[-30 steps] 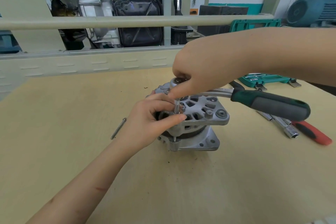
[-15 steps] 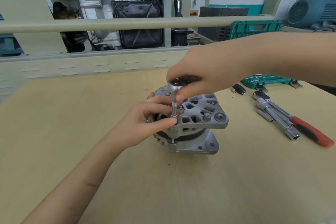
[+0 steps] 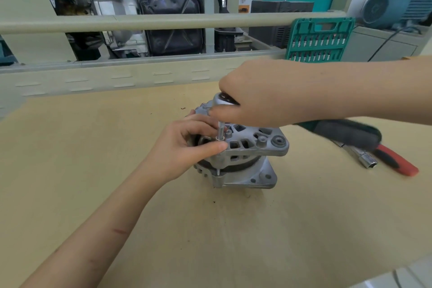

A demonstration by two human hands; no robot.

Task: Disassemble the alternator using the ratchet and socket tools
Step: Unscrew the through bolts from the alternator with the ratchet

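A smooth tan wooden table (image 3: 93, 147) fills the workshop foreground. Near its middle stands the cast-metal alternator (image 3: 245, 159), ribbed and slotted. The left hand (image 3: 184, 145) curls around its near side, thumb pressed on the rim. The right hand (image 3: 259, 93) grips the ratchet (image 3: 346, 132) by its head, a slim socket (image 3: 220, 132) pointing down. Further right lies a red-handled wrench (image 3: 395, 161); behind, a green bit case (image 3: 320, 40), its writing unreadable.

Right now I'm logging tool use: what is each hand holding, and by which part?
The right hand grips the ratchet at its head, not the handle. The left hand holds the alternator by its upper housing, beside the socket.
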